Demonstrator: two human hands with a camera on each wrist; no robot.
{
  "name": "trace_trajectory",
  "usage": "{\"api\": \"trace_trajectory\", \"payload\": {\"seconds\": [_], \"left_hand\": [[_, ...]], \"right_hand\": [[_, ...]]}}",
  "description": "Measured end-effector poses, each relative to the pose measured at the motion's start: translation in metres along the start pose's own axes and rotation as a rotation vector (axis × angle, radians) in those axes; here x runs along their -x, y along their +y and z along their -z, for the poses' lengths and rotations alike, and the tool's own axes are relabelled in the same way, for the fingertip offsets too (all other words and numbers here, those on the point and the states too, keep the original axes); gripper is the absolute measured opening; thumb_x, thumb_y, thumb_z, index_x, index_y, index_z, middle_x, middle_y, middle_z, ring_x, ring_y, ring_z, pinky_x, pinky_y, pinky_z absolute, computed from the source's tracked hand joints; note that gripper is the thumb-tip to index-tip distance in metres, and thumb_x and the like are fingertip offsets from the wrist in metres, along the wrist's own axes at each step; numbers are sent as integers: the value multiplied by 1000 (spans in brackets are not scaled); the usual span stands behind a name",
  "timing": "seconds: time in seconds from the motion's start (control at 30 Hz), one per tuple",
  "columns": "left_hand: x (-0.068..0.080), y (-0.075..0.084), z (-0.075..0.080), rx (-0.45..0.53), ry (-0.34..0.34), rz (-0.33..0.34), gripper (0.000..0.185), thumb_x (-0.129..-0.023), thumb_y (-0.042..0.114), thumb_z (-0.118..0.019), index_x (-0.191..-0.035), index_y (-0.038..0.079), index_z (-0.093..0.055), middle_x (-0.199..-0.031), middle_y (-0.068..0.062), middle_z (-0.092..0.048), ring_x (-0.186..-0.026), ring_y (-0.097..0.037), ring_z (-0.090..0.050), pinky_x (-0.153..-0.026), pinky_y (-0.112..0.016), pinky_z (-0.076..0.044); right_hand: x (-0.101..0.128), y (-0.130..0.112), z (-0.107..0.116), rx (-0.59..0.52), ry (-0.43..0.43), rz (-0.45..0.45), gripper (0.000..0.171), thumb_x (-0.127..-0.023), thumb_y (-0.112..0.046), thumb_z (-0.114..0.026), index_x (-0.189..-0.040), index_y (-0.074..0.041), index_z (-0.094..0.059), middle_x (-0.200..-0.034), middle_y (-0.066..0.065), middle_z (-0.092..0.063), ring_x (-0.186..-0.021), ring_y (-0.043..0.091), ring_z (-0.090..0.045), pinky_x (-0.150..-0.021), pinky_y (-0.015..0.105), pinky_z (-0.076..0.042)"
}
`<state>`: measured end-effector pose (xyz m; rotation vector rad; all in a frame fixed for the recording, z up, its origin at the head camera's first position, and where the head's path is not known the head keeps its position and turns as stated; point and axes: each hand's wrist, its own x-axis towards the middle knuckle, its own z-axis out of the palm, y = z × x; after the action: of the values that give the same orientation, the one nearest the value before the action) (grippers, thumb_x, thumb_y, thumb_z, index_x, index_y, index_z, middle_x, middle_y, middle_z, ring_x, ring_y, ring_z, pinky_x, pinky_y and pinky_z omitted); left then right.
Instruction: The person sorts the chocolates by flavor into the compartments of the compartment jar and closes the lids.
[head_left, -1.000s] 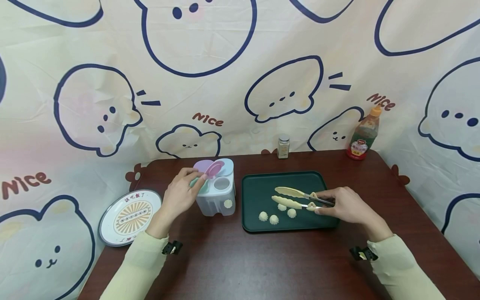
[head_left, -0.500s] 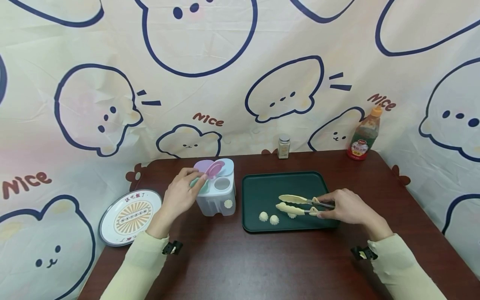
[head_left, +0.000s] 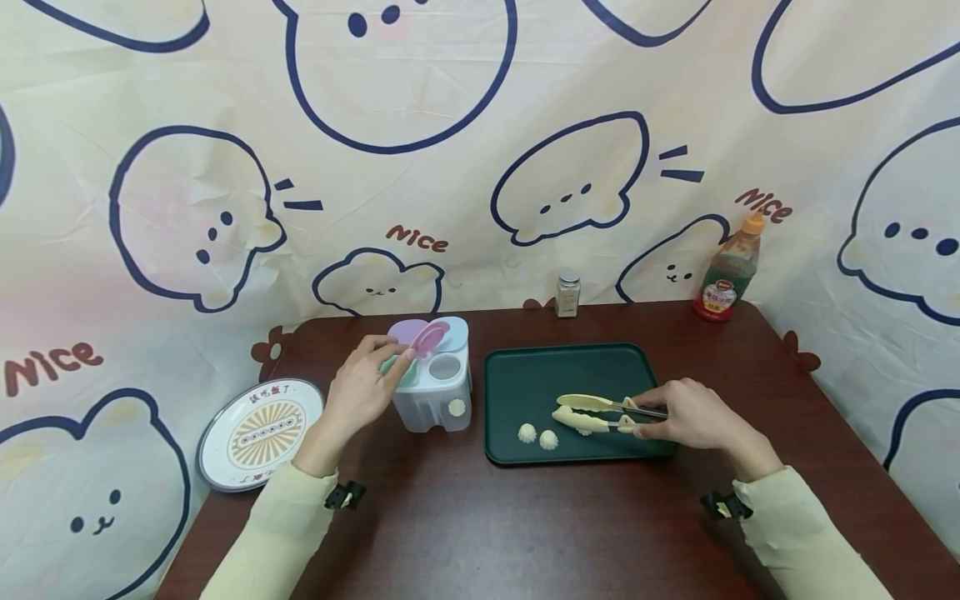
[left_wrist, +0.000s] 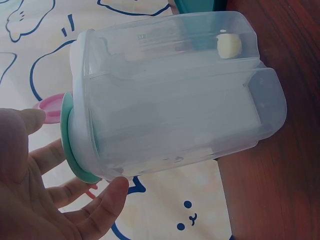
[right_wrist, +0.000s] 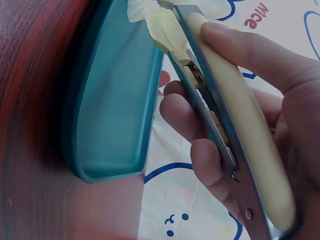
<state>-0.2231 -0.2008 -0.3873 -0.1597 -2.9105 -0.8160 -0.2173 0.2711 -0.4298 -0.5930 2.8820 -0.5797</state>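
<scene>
We have our right hand (head_left: 686, 414) squeezing the tongs (head_left: 592, 412) narrow on a dumpling (head_left: 584, 429) in the green tray (head_left: 525, 372), left hand (head_left: 365, 386) steadying the container (head_left: 435, 392) beside it; too light a pinch could drop it.

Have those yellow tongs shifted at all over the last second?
Yes. The tongs in the right hand have moved toward the near edge of the green tray and narrowed, closing over a dumpling; two dumplings lie clear.

The right hand (head_left: 693, 412) grips tongs (head_left: 600, 412) over the green tray (head_left: 525, 375); the left hand (head_left: 360, 392) touches the container (head_left: 435, 396).
</scene>
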Motion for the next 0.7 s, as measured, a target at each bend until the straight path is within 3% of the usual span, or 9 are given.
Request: {"api": "trace_trajectory", "payload": {"seconds": [0.7], "left_hand": [[0, 0, -1, -6, 7, -4, 63, -101, 61, -38, -135, 14, -61, -147, -14, -48, -133, -38, -47, -105, -66, -42]], "right_hand": [[0, 10, -5, -89, 33, 37, 40, -82, -37, -81, -117, -18, -76, -98, -3, -76, -65, 7, -51, -51, 22, -38]]}}
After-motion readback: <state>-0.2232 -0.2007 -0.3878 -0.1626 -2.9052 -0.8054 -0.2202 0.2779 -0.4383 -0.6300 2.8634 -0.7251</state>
